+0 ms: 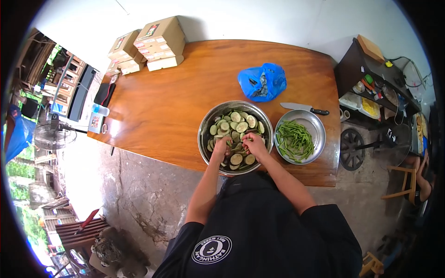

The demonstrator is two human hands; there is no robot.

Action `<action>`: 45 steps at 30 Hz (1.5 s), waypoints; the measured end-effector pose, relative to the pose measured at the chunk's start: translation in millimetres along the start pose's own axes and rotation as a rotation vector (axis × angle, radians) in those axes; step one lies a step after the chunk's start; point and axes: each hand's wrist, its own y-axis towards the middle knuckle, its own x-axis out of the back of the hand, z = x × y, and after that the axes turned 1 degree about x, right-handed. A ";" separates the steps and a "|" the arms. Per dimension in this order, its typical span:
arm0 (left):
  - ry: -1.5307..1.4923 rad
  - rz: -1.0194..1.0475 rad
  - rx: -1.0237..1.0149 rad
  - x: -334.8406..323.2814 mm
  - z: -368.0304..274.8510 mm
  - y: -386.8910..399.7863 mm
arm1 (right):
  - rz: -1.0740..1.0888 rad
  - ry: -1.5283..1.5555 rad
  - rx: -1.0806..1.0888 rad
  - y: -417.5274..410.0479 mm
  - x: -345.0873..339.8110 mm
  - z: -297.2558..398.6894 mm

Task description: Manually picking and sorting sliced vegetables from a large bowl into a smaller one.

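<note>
A large stainless steel bowl (202,121) stands at the table's front edge before me. Round, pale slices of eggplant (236,158) fill much of it, with pieces of green bean among them. Inside the bowl, my left hand (221,148) grips green beans (229,142) whose ends poke out by the fingers. Facing it, my right hand (256,146) pinches what looks like another bit of bean (249,139). Just right of the bowl, a round metal dish (318,133) carries a heap of cut green beans (294,140).
Behind the dish lies a kitchen knife (301,107). A blue plastic bag (262,83) sits beyond the bowl on the wooden table (156,107). Cardboard boxes (161,38) are stacked at the back left, and a plastic bottle (100,109) is at the left end. A person (423,177) is at far right.
</note>
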 end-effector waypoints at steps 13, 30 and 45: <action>-1.002 0.123 -0.055 -4.7 34.9 -5.3 | -0.187 -0.170 0.346 2.0 -15.2 -1.1; -0.954 0.309 -0.138 45.1 -29.3 -23.3 | 0.086 -1.065 0.312 26.7 -41.0 28.2; -0.724 0.176 -0.071 45.6 -23.8 -11.3 | -0.089 -1.123 0.302 28.5 -42.7 -12.4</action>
